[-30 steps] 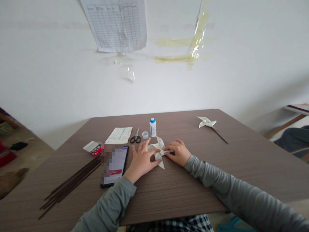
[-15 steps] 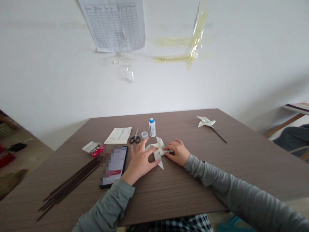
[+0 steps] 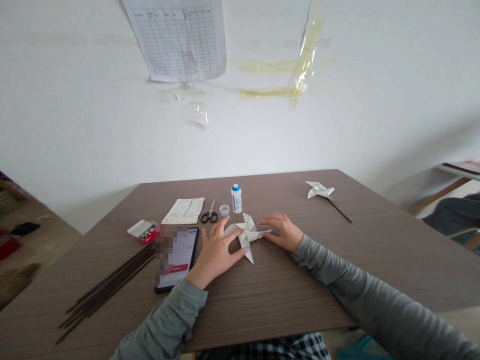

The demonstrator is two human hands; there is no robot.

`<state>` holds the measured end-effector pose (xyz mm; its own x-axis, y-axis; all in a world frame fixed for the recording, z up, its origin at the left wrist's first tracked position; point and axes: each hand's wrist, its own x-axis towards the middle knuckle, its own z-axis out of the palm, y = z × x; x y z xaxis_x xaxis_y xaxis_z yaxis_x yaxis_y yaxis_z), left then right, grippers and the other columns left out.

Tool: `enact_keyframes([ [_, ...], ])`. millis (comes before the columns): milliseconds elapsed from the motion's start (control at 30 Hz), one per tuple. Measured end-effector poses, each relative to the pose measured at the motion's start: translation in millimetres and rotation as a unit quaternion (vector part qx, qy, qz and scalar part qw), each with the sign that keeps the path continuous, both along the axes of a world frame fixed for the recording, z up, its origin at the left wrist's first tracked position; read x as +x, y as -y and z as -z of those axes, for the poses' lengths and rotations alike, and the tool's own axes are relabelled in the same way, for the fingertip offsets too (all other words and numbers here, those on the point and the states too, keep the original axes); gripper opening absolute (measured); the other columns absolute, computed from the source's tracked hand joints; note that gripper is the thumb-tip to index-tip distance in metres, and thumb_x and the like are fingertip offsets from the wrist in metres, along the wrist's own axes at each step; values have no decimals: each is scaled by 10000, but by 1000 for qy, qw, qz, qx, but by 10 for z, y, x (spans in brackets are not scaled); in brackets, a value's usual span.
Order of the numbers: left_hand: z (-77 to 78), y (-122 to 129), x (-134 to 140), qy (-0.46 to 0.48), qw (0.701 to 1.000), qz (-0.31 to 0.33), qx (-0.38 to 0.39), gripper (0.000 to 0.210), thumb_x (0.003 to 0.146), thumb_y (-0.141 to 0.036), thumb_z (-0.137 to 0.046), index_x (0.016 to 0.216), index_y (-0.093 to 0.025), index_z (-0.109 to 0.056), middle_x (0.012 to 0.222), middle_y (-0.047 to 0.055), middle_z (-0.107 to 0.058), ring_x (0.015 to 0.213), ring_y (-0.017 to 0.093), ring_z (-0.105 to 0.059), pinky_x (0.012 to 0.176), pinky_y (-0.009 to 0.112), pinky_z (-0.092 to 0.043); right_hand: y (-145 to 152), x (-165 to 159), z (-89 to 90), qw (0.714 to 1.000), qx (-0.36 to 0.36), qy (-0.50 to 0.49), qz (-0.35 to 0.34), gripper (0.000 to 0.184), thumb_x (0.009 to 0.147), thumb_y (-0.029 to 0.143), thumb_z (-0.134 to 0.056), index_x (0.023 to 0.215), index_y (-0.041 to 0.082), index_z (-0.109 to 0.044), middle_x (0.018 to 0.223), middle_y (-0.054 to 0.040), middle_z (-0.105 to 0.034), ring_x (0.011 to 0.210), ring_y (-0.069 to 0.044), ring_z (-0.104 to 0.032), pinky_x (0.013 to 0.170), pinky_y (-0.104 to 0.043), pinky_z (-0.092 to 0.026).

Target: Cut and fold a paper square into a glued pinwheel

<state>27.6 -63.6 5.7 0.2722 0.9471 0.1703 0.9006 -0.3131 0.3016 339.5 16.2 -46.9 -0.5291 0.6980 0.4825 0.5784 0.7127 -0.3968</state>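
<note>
A paper pinwheel (image 3: pixel 247 234) with printed blades lies flat on the table between my hands. My left hand (image 3: pixel 215 252) is spread over its left side. Its index fingertip rests near the centre, and the thumb tip is at the lower blade. At the right blade's tip is my right hand (image 3: pixel 284 233), its thumb touching or very near the paper and its index finger held apart above. A glue bottle (image 3: pixel 236 198) with a blue top stands just behind the pinwheel. Beside it is a small translucent cap (image 3: pixel 224 210), close to my left fingertips.
Black-handled scissors (image 3: pixel 210 214) and folded printed paper (image 3: pixel 183 210) lie at the back left. A phone (image 3: pixel 179 257), an open red-and-white box (image 3: pixel 143 231) and several dark sticks (image 3: pixel 108 287) are left of my left hand. Another pinwheel on a stick (image 3: pixel 318 190) lies at the back right.
My right hand has slid outward along the right blade to its tip, and its fingers have parted. My left hand has barely moved.
</note>
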Motion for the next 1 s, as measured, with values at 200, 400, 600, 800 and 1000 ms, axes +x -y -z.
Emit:
enact_keyframes([
  [200,50,-14,-29,-3,1000,7,12,561,1104,-532,-1009,1656,-463,-932,1995,188,-622,1845,606,-562,1468,1018,-386,-63,106,14,998,-41,43,-16,175,1156,420,-941,1293,338,-1012,1427,-110,-989,1348,-379,-926,1241,-581,-717],
  [400,62,-13,-40,-7,1000,8,22,588,1118,-507,-1000,1697,-458,-906,1980,189,-644,1840,575,-587,1483,965,-426,-63,87,15,997,-48,56,-25,198,1204,434,-903,1319,322,-1018,1450,-127,-974,1363,-368,-911,1246,-567,-716],
  [600,54,66,-134,12,999,-10,33,511,1202,-472,-884,1712,-437,-885,1835,156,-798,1762,511,-696,1485,897,-498,-83,91,11,997,-41,48,-35,209,1242,463,-875,1279,320,-1023,1410,-115,-976,1303,-335,-908,1209,-516,-719],
  [800,-3,83,-548,26,997,-21,68,411,1197,-484,-797,1558,-385,-967,1691,131,-904,1609,454,-824,1445,748,-597,-74,93,31,998,-35,35,-31,212,1186,508,-955,1276,325,-1016,1395,-120,-976,1301,-355,-915,1190,-534,-727],
  [1000,-240,3,-1155,19,994,-88,62,407,1140,-473,-710,1369,-320,-1009,1588,113,-961,1543,425,-852,1411,608,-636,-62,91,48,998,-33,49,-22,218,1180,489,-956,1306,321,-1015,1421,-133,-969,1314,-377,-910,1191,-559,-726],
])
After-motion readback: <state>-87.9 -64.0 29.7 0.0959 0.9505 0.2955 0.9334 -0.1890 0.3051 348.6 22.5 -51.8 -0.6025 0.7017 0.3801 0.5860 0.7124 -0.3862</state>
